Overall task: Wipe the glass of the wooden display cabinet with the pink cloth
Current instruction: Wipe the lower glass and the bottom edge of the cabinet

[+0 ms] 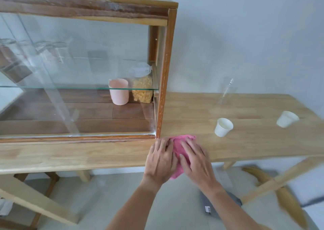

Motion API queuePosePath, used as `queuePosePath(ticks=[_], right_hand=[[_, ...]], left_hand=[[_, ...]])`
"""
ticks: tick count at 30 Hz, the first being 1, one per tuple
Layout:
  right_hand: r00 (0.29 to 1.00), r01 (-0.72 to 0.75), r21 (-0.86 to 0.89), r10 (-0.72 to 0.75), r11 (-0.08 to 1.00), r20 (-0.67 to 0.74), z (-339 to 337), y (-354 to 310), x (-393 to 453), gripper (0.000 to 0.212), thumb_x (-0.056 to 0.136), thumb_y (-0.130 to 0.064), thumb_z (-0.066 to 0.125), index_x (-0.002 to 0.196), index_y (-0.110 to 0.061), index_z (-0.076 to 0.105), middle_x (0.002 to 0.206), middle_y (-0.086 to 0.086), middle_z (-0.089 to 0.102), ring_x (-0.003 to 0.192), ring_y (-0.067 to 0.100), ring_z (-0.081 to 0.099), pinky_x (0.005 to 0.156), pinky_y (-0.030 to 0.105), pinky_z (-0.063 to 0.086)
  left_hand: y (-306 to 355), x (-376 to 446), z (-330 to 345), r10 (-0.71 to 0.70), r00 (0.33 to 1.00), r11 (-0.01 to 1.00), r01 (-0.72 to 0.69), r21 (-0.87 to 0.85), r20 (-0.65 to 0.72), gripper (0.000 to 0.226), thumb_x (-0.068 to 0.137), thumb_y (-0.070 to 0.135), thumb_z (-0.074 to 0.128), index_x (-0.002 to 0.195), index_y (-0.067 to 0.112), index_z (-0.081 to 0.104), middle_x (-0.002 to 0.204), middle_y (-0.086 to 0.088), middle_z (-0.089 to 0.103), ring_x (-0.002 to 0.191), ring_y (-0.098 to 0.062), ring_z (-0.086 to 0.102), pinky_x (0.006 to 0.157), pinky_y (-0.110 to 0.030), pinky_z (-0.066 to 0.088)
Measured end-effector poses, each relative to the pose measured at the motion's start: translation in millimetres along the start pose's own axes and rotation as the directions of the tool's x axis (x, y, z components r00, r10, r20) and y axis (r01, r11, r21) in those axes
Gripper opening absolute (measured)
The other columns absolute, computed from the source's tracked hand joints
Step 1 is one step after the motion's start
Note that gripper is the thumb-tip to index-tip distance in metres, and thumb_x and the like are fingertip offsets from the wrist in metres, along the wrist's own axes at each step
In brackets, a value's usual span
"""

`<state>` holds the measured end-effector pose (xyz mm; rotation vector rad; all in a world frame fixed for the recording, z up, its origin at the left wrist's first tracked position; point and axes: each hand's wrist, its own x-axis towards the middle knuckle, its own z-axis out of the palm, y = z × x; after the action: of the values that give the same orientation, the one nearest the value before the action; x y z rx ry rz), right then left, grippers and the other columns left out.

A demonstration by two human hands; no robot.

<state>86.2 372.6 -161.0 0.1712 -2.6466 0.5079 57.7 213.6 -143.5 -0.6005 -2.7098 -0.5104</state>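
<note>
The wooden display cabinet stands on a light wooden table, its front glass facing me. The pink cloth lies on the table near its front edge, just right of the cabinet's lower right corner. My left hand and my right hand both rest flat on the cloth, fingers spread, covering much of it. A corner of the cloth hangs over the table edge below my palms. Neither hand touches the glass.
Inside the cabinet a pink cup and a jar of yellow pasta sit at the right. Two white paper cups and a clear glass stand on the table to the right. Below right is a wooden chair.
</note>
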Motion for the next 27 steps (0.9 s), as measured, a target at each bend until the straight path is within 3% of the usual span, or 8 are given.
queuePosePath(ticks=[5,10,13,15,17,20,24,27], right_hand=[[0.857,-0.510,0.044,0.502,0.859,0.121,-20.0,20.1,21.4,0.053,0.092,-0.041,0.064,0.140,-0.021,0.052,0.150,0.006,0.043,0.142,0.033,0.034,0.116,0.045,0.021],[0.834,-0.494,-0.022,0.481,0.869,0.271,-25.2,27.4,40.2,0.021,0.092,-0.047,0.064,0.107,-0.032,0.063,0.124,-0.007,0.051,0.122,0.021,0.040,0.103,0.038,0.023],[0.839,-0.524,0.231,0.452,0.819,0.303,-32.9,27.2,52.5,0.029,0.090,-0.032,0.071,0.072,-0.025,0.049,0.083,-0.011,0.052,0.085,0.011,0.047,0.082,0.037,0.035],[0.822,-0.570,0.500,0.464,0.652,0.331,-40.0,31.7,60.5,0.026,0.093,-0.019,0.071,0.076,-0.019,0.052,0.071,-0.010,0.055,0.068,0.007,0.050,0.066,0.031,0.038],[0.777,-0.617,0.609,0.510,0.499,0.369,-48.8,34.8,64.7,0.008,0.096,-0.016,0.068,0.100,-0.020,0.062,0.095,-0.005,0.069,0.086,0.010,0.064,0.075,0.029,0.047],[0.745,-0.645,0.651,0.519,0.399,0.420,-51.9,43.0,64.2,0.027,0.101,-0.018,0.062,0.129,-0.018,0.061,0.119,0.001,0.071,0.111,0.019,0.067,0.100,0.041,0.052],[0.742,-0.632,0.723,0.487,0.280,0.460,-53.7,46.8,61.4,0.018,0.099,-0.014,0.065,0.116,-0.007,0.070,0.110,0.010,0.078,0.111,0.028,0.071,0.102,0.048,0.054],[0.712,-0.674,0.711,0.433,0.200,0.553,-51.8,48.6,65.2,0.017,0.097,-0.005,0.063,0.110,-0.001,0.072,0.112,0.018,0.076,0.113,0.034,0.070,0.107,0.055,0.048]], left_hand=[[9.4,9.3,0.3,-0.358,0.934,0.932,0.356,-0.070,-0.012,0.038,0.089,0.048,0.057,0.111,0.017,0.062,0.104,-0.005,0.060,0.096,-0.027,0.055,0.080,-0.039,0.046],[17.5,20.9,-1.5,-0.517,0.851,0.823,0.524,-0.222,0.093,0.025,0.094,0.039,0.055,0.106,0.017,0.061,0.108,-0.004,0.058,0.106,-0.027,0.053,0.091,-0.038,0.041],[21.5,32.0,-5.8,-0.438,0.895,0.812,0.434,-0.391,0.083,0.005,0.095,0.014,0.052,0.099,0.014,0.055,0.094,-0.006,0.064,0.088,-0.028,0.061,0.075,-0.041,0.048],[24.7,39.3,-10.9,-0.395,0.917,0.735,0.355,-0.578,0.060,0.010,0.096,0.005,0.049,0.097,0.015,0.051,0.082,0.001,0.066,0.076,-0.016,0.064,0.063,-0.029,0.050],[28.5,47.2,-15.7,-0.400,0.916,0.656,0.313,-0.687,0.035,0.009,0.098,0.011,0.053,0.099,0.020,0.050,0.077,0.019,0.065,0.077,0.006,0.062,0.063,-0.008,0.045],[35.2,59.5,-17.6,-0.423,0.906,0.595,0.298,-0.746,0.025,0.016,0.096,0.015,0.059,0.106,0.023,0.049,0.071,0.037,0.062,0.080,0.027,0.053,0.067,0.004,0.038],[37.7,73.2,-21.9,-0.442,0.891,0.504,0.345,-0.792,0.107,0.023,0.092,0.016,0.065,0.108,0.026,0.052,0.061,0.037,0.061,0.069,0.023,0.055,0.061,0.003,0.039],[36.9,83.6,-25.7,-0.371,0.910,0.490,0.361,-0.793,0.185,0.020,0.094,0.013,0.061,0.110,0.025,0.058,0.065,0.016,0.065,0.062,0.001,0.058,0.054,-0.007,0.045]])
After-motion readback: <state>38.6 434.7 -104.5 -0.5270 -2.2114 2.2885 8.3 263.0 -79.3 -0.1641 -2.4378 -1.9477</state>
